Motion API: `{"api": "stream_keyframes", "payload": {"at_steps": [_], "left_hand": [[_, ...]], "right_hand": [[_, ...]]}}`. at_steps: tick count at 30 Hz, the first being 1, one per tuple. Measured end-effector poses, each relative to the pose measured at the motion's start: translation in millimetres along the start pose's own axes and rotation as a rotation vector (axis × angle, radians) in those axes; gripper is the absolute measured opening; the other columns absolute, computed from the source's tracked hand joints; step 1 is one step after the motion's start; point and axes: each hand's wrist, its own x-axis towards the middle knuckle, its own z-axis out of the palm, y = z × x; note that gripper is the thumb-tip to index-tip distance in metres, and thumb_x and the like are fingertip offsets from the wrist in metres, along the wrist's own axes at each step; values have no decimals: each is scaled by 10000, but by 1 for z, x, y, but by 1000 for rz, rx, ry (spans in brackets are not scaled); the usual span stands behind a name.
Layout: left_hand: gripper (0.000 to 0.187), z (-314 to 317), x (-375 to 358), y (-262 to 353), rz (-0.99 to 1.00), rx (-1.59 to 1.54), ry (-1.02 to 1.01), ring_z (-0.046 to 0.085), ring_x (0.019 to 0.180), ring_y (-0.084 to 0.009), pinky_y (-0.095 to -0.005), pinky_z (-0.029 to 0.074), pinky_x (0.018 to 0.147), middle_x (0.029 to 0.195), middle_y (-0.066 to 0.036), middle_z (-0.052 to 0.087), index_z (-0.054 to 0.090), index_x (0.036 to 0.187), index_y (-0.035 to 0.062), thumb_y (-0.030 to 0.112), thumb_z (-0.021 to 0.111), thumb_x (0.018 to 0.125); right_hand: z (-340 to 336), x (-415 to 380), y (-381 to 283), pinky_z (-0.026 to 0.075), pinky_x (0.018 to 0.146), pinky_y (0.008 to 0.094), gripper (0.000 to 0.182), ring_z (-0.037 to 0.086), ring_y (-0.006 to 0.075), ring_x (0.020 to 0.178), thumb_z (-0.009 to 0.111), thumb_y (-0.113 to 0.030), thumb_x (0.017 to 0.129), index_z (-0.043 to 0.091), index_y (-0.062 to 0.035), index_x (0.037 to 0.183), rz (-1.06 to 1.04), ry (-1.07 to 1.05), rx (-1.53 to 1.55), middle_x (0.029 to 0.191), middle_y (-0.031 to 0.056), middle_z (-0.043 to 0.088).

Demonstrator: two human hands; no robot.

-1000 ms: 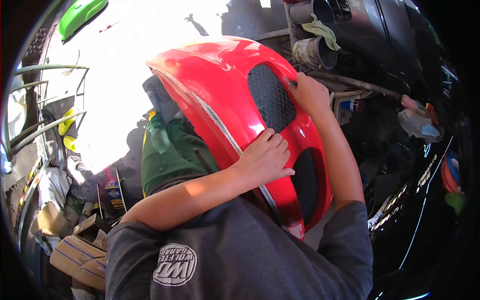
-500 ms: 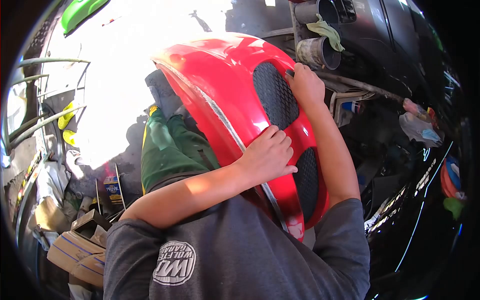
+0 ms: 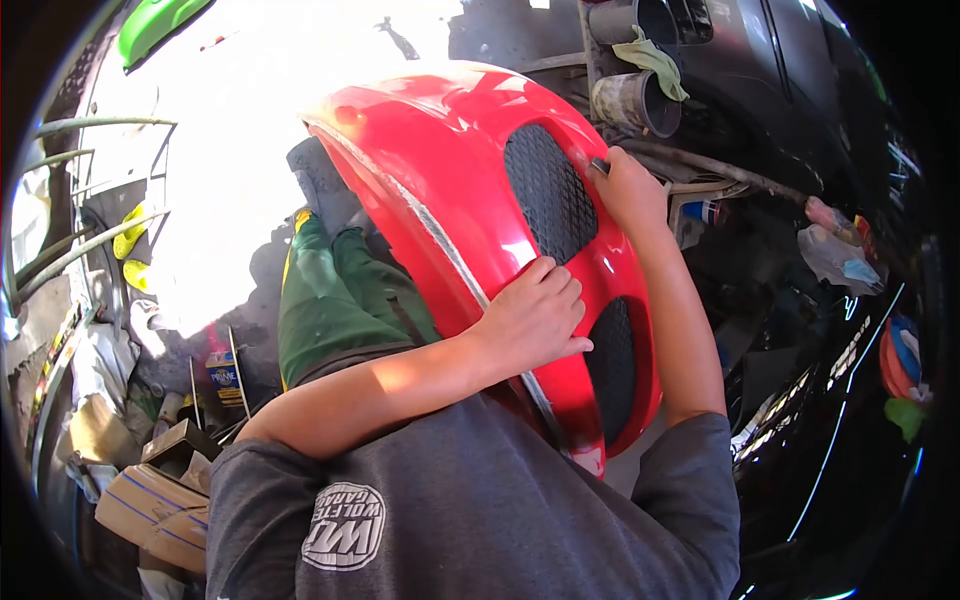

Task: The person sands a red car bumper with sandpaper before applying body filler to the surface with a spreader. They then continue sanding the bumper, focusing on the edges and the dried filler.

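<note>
A glossy red car bumper lies across the person's lap, its rim edged with a worn grey strip. Two openings in it hold dark mesh, an upper mesh and a lower mesh. My left hand rests on the red bar between the openings, fingers curled over its edge. At the outer right edge of the bumper, my right hand is closed round a small dark object, held against the red surface beside the upper mesh.
Two buckets stand at the top right, with a green cloth over them. A dark car body is at the right. Cardboard and a metal rack are at the left; a green part lies top left.
My right hand has moved down and slightly right along the bumper's outer edge, with the dark object in it. My left hand has stayed nearly in place.
</note>
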Motion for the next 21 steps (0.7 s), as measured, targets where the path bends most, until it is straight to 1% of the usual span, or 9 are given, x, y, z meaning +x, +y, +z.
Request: {"api": "stream_keyframes", "payload": {"at_steps": [1, 4, 5, 7, 10, 13, 17, 20, 21], "left_hand": [[476, 0, 0, 2, 1, 5, -4, 582, 943, -245, -388, 428, 980, 835, -78, 623, 686, 786, 42, 517, 698, 825], [477, -3, 1, 2, 6, 38, -33, 580, 943, -246, -392, 430, 982, 840, -78, 622, 686, 798, 43, 519, 693, 827], [478, -4, 1, 2, 7, 46, -48, 580, 943, -246, -394, 431, 983, 842, -78, 622, 686, 803, 42, 519, 691, 829], [477, 0, 1, -2, 10, 19, 1, 580, 937, -251, -398, 434, 982, 836, -80, 619, 684, 807, 40, 516, 688, 836], [474, 0, -1, -4, 19, 6, 11, 580, 935, -254, -402, 435, 986, 834, -80, 613, 680, 809, 41, 514, 684, 842], [471, 1, -1, 0, 13, 20, 4, 578, 943, -254, -400, 433, 992, 834, -78, 605, 675, 805, 45, 514, 684, 843], [469, -1, 0, 2, 7, 54, -14, 577, 952, -253, -400, 431, 1000, 837, -79, 606, 676, 806, 46, 514, 687, 840], [472, 0, 0, -2, 14, -7, 24, 579, 946, -259, -401, 434, 997, 830, -85, 609, 678, 805, 41, 512, 695, 833], [472, -1, 0, -3, 14, -10, 12, 578, 947, -259, -401, 434, 997, 830, -84, 607, 678, 806, 41, 512, 697, 830]], "right_hand": [[-5, 2, 3, 522, 836, 513, 396, 677, 404, 1010, 656, -434, 930, 615, -58, 1046, 22, -65, 46, 1068, 180, 714], [-7, 28, -11, 515, 858, 505, 380, 666, 395, 1045, 666, -426, 923, 622, -67, 1041, -64, -46, 71, 1058, 166, 718], [-5, 35, -14, 513, 868, 502, 384, 664, 392, 1053, 671, -426, 917, 627, -69, 1050, -53, -48, 92, 1070, 166, 717], [-3, 45, -20, 510, 887, 494, 392, 660, 385, 1071, 679, -426, 905, 636, -71, 1068, -34, -43, 133, 1094, 165, 716], [-7, 30, 4, 509, 889, 487, 419, 662, 382, 1076, 684, -430, 891, 647, -76, 1111, 6, -150, 114, 1126, 178, 709], [-8, 28, 24, 491, 846, 502, 451, 652, 429, 1028, 700, -446, 879, 623, -33, 1044, -57, -201, 219, 1045, 239, 695], [-6, 62, -11, 484, 846, 495, 463, 644, 438, 1045, 704, -451, 873, 614, -25, 1030, -70, -165, 177, 1023, 233, 698], [-3, 55, -8, 505, 891, 482, 463, 666, 394, 1061, 690, -450, 880, 646, -62, 1129, -31, -123, 167, 1082, 191, 720], [-5, 50, 1, 506, 890, 482, 462, 668, 392, 1060, 693, -447, 880, 646, -60, 1127, -39, -154, 165, 1081, 191, 720]]}}
